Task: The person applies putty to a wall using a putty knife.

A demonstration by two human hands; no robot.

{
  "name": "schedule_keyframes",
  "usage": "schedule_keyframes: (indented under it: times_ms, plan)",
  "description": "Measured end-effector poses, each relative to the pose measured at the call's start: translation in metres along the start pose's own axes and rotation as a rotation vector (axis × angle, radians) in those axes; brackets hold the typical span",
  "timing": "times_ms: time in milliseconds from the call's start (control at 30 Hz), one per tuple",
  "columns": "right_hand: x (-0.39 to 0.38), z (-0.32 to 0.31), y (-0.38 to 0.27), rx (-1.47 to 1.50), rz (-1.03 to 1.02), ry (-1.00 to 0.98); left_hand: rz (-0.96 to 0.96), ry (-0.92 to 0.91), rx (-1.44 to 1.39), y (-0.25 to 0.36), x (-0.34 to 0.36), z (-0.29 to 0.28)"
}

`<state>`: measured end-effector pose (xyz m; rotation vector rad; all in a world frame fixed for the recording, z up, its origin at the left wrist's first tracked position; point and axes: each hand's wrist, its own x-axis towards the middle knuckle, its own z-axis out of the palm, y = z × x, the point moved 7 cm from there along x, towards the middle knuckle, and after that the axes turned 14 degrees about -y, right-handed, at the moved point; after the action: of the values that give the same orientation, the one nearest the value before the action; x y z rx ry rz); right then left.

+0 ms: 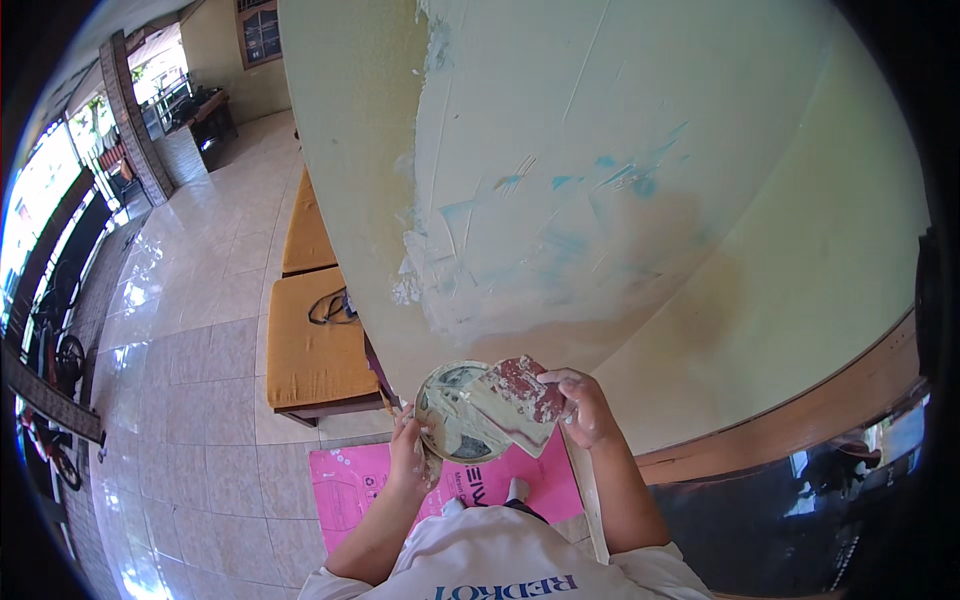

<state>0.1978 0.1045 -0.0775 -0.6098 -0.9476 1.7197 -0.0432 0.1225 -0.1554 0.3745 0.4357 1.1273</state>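
The left hand (405,450) is clamped on the left rim of a round bowl (470,447) at the lower middle of the frame, its fingers smeared with pale paste. Inside the bowl, paste (445,415) is spread thickly, with dark patches of the bottom showing through. The right hand (587,408), just right of the bowl, is closed on the right end of a red scraper (525,385), thumb and fingers pinching it. Paste clings in lumps to the scraper's face. Next to it, a pale blade (528,437) slants across the bowl's right side; whether it is joined to the scraper, I cannot tell.

A wall (560,100) fills the upper middle and right of the frame, coated in pale strokes with blue smears (640,180) near its centre. Under the hands, a pink sheet (350,490) lies on the tiled floor (200,370), a foot (518,490) upon it. Left of centre is an orange-topped desk (315,360) carrying a dark cable (330,308). A white shirt (500,550) shows at the lower edge.
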Motion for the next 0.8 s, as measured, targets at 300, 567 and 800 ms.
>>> schedule_keyframes:
  times_ms: [300, 567, 800]
  plan:
    - [0.0, 0.001, -0.02, -0.084, -0.201, 0.099, -0.03, -0.053, -0.029, -0.004, 0.001, 0.013]
    - [0.01, -0.017, -0.038, -0.137, -0.266, 0.255, -0.016, -0.09, 0.04, -0.006, 0.001, 0.006]
    - [0.018, -0.006, -0.187, -0.987, -0.638, 0.43, 0.029, -0.095, -0.043, -0.001, -0.001, 0.026]
